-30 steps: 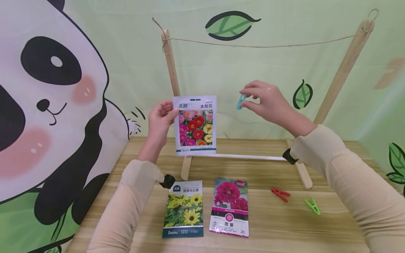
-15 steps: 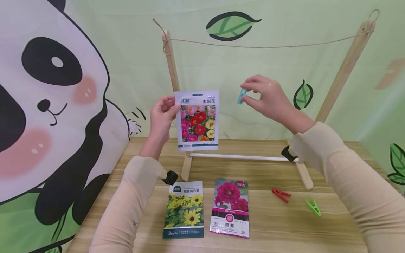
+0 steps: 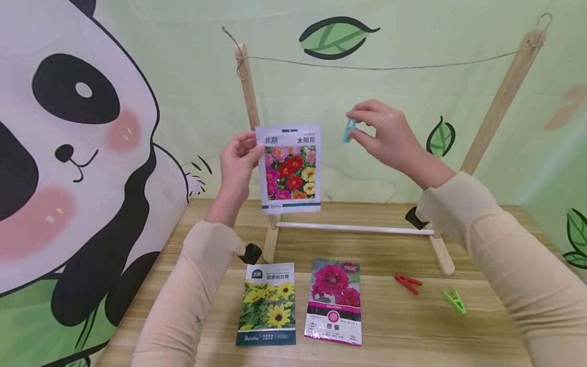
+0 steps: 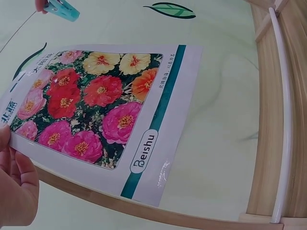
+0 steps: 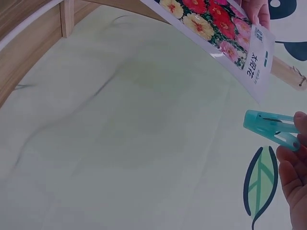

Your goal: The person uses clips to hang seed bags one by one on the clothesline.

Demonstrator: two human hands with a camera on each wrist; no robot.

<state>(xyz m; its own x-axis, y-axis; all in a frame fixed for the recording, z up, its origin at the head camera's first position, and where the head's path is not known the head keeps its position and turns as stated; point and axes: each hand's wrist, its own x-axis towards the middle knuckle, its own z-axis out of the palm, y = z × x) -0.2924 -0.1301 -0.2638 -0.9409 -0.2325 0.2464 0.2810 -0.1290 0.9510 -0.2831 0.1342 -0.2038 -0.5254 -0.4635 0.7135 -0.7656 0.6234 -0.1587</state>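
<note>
My left hand (image 3: 238, 163) pinches the upper left edge of a white seed packet (image 3: 291, 171) printed with red, pink and yellow flowers. The packet is upright in the air, below the twine (image 3: 385, 68) and beside the left post. To its right, my right hand (image 3: 390, 135) pinches a blue clothespin (image 3: 349, 131) between thumb and fingers. In the right wrist view the clothespin (image 5: 271, 127) points toward the packet (image 5: 225, 38), apart from it. The left wrist view shows the thumb on the near edge of the packet (image 4: 91, 110).
The twine runs between two wooden posts (image 3: 502, 104), joined low by a white rod (image 3: 353, 228). On the table (image 3: 390, 346) lie a sunflower seed packet (image 3: 267, 306), a magenta-flower seed packet (image 3: 334, 300), a red clothespin (image 3: 408, 283) and a green clothespin (image 3: 454, 300).
My left hand has raised the flower packet and brought it slightly right. The right hand has risen with the blue clothespin. The things on the table have stayed put.
</note>
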